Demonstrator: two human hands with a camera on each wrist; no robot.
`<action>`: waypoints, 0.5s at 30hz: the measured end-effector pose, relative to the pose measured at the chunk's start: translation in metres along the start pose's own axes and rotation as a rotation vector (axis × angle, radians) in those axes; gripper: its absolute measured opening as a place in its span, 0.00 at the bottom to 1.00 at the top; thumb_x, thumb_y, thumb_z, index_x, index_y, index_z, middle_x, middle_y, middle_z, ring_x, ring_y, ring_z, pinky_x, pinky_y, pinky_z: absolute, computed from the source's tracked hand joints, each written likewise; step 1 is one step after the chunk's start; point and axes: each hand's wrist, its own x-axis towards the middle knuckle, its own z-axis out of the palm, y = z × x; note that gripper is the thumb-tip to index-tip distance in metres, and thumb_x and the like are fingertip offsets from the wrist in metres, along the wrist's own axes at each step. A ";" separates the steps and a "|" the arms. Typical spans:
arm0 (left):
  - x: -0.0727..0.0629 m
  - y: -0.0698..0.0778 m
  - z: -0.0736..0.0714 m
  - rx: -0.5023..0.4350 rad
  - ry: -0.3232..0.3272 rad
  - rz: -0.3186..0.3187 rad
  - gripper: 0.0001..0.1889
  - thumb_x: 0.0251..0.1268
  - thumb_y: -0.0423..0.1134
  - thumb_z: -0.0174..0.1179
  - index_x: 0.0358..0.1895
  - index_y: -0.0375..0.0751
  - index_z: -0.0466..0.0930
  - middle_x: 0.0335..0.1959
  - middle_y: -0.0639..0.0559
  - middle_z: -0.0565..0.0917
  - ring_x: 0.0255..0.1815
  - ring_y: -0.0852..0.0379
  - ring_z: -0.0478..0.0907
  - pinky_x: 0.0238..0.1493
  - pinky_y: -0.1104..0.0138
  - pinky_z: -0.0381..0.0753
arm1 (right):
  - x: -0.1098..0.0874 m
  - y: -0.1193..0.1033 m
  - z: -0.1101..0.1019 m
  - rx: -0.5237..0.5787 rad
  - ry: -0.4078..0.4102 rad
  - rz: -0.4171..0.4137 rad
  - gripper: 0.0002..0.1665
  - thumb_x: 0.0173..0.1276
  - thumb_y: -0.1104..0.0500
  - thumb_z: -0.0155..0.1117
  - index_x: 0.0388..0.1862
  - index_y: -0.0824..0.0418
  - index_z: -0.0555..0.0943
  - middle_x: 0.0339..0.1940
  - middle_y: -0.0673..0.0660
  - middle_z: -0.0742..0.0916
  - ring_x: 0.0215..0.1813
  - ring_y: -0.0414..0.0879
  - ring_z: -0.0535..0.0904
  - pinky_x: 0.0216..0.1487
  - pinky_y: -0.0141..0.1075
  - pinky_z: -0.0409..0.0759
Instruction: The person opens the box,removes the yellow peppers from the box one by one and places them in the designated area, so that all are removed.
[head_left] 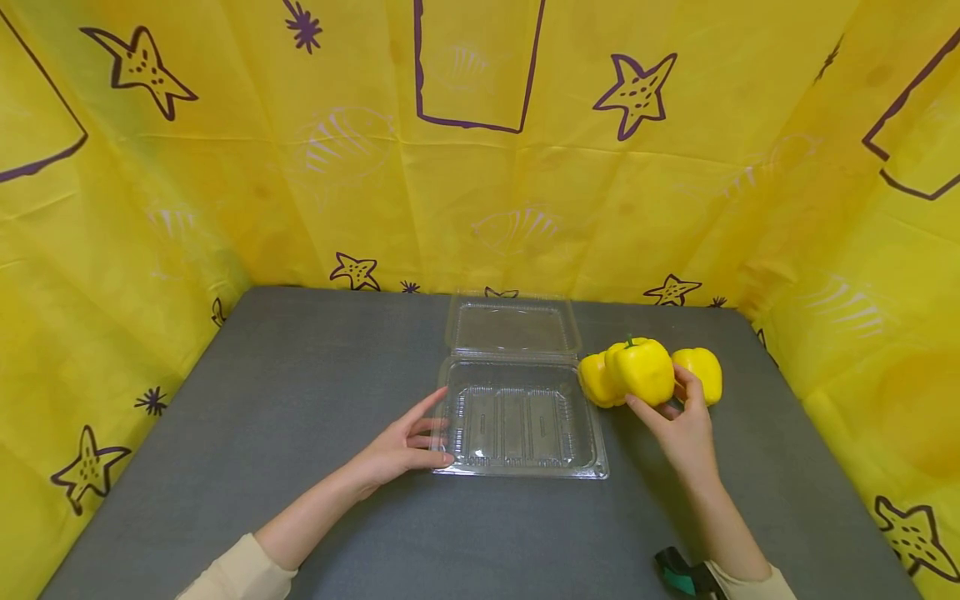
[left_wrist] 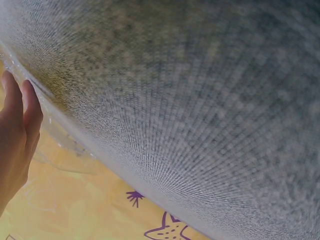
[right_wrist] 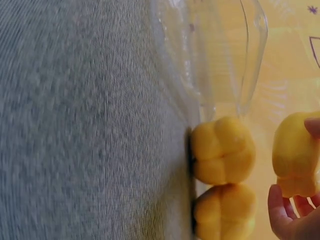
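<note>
In the head view a clear plastic clamshell container (head_left: 517, 425) lies open on the grey table, its lid (head_left: 513, 327) folded back. My left hand (head_left: 401, 446) touches the container's left edge, thumb at the near corner and fingers along the side. With thumb and fingers my right hand (head_left: 682, 429) holds a yellow bell pepper (head_left: 645, 371), green stem up. The right wrist view shows this held pepper (right_wrist: 295, 152) raised above the table. Two other yellow bell peppers lie on the table: one (head_left: 595, 382) beside the container, another (head_left: 701, 373) further right.
A dark device with a green patch (head_left: 678, 575) is by the right sleeve at the near edge. Yellow cloth (head_left: 465, 183) with starfish and fish drawings hangs behind and at both sides of the grey table (head_left: 300, 358).
</note>
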 end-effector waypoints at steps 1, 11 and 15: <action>0.000 0.000 0.000 -0.003 -0.001 0.000 0.50 0.58 0.34 0.69 0.79 0.54 0.46 0.69 0.30 0.65 0.61 0.38 0.73 0.53 0.57 0.78 | 0.001 0.001 -0.001 0.000 0.007 0.005 0.47 0.62 0.57 0.73 0.73 0.63 0.58 0.63 0.62 0.70 0.41 0.39 0.77 0.42 0.18 0.75; 0.000 0.000 0.000 -0.020 -0.006 0.007 0.50 0.58 0.33 0.69 0.79 0.54 0.46 0.69 0.29 0.65 0.60 0.39 0.74 0.53 0.58 0.78 | 0.008 0.006 -0.016 0.002 0.108 0.053 0.47 0.61 0.56 0.73 0.73 0.61 0.58 0.66 0.57 0.69 0.45 0.39 0.74 0.43 0.16 0.72; 0.000 0.000 0.000 -0.022 -0.008 0.009 0.50 0.58 0.33 0.69 0.79 0.54 0.46 0.69 0.29 0.64 0.60 0.38 0.74 0.53 0.58 0.78 | 0.012 0.010 -0.024 0.000 0.152 0.074 0.49 0.61 0.55 0.74 0.74 0.60 0.57 0.69 0.57 0.67 0.53 0.43 0.71 0.43 0.17 0.71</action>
